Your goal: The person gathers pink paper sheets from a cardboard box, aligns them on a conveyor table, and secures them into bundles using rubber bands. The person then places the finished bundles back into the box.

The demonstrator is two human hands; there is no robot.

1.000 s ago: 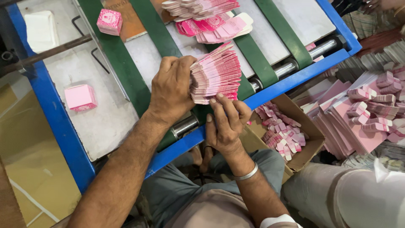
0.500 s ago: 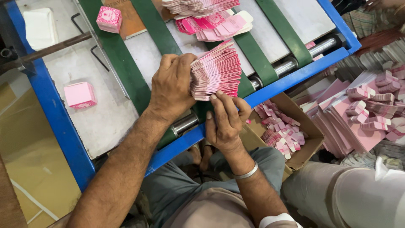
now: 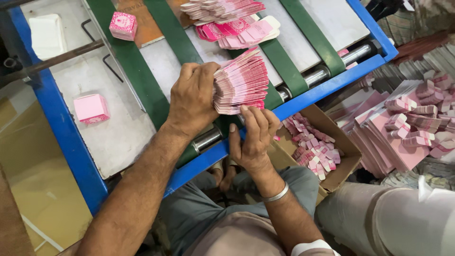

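Observation:
My left hand (image 3: pixel 193 97) grips a thick stack of flat pink carton blanks (image 3: pixel 241 81) from above, at the near edge of a blue-framed conveyor table (image 3: pixel 71 142). Just below the stack, my right hand (image 3: pixel 252 135) has its fingertips against the lowest blanks, a metal bangle on the wrist. More flat pink blanks (image 3: pixel 227 21) lie overlapped farther up on the green belts (image 3: pixel 128 61).
Two folded pink boxes (image 3: pixel 91 108) (image 3: pixel 123 25) sit on the grey table surface. An open cardboard box (image 3: pixel 327 151) holding small pink pieces stands at the right. Piles of pink blanks (image 3: pixel 403 128) lie beyond it. A metal roller (image 3: pixel 322 73) runs along the table's end.
Both hands stay on the stack; my right hand's fingers have shifted slightly along its underside. The view has drifted a little.

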